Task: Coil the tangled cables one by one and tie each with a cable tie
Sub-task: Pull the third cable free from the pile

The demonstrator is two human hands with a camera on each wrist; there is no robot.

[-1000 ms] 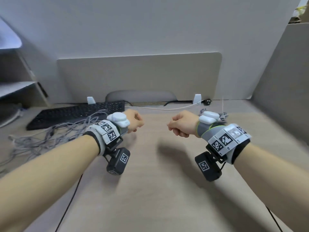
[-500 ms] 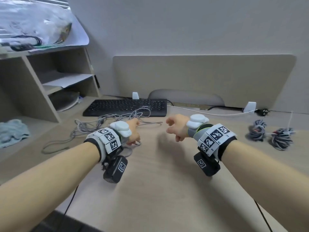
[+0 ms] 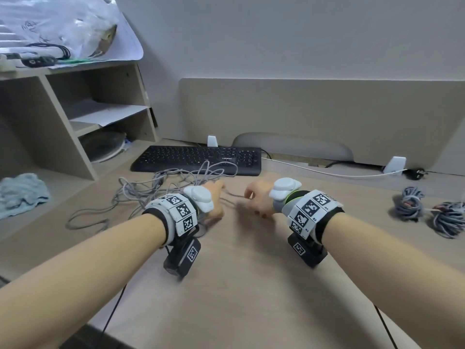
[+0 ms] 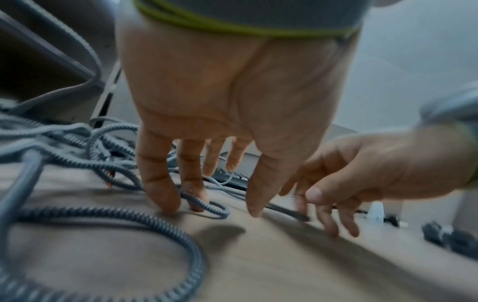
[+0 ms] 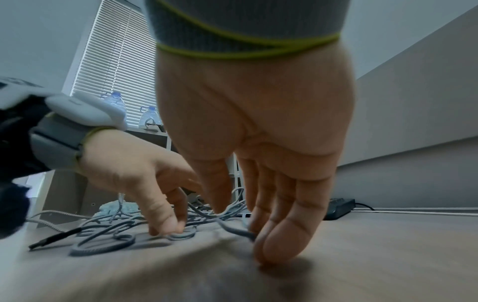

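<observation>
A tangle of grey braided cables [image 3: 156,187] sprawls on the desk in front of the keyboard. My left hand [image 3: 218,191] reaches down at the tangle's right edge. Its straight fingertips [image 4: 165,202] press the desk on a small cable loop [image 4: 214,207], with the thumb held apart. My right hand [image 3: 253,197] is just to its right, fingers extended down to the desk. Its fingertips [image 5: 271,253] touch the end of a cable [image 5: 232,229] that runs back into the tangle. Neither hand has closed round a cable. Two coiled, tied bundles [image 3: 409,202] [image 3: 450,219] lie at the far right.
A black keyboard [image 3: 196,159] lies behind the tangle and a white cord [image 3: 327,173] runs along the partition. A shelf unit [image 3: 75,147] stands at left, with a blue cloth [image 3: 22,195] beside it. A loose dark plug end [image 5: 54,239] lies near the left wrist.
Both hands were fists held above the desk; they have now opened and dropped onto the cable. The head view has swung left, so the shelf and tangle come into view.
</observation>
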